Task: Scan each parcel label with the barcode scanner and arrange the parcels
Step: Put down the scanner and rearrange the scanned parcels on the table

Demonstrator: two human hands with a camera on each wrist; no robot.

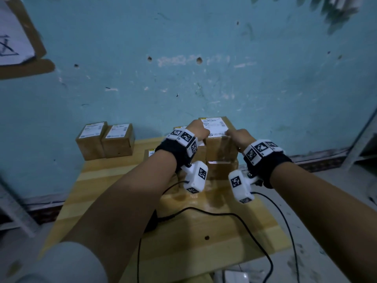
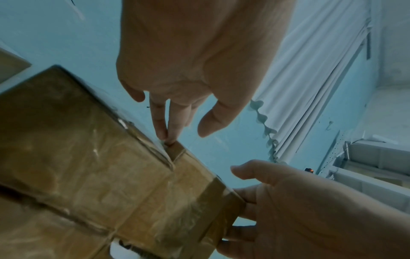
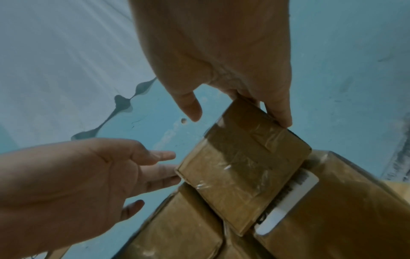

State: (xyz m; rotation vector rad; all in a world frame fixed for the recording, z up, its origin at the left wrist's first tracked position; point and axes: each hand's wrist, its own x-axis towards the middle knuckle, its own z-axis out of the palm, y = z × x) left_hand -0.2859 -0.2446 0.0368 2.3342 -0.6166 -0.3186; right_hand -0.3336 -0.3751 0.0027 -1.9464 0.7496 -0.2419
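Taped brown parcel (image 1: 219, 137) atop stack

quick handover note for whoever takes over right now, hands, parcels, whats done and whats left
Left hand: fingers straight, touching the left side of the top parcel.
Right hand: holds that parcel's right end, thumb free.
The parcel sits label up on a stack of parcels at the far edge of the wooden table. Two more labelled parcels stand side by side at the table's far left.
Done: cannot tell which labels are scanned; no scanner shows.
Left: settle the top parcel, scan the rest.
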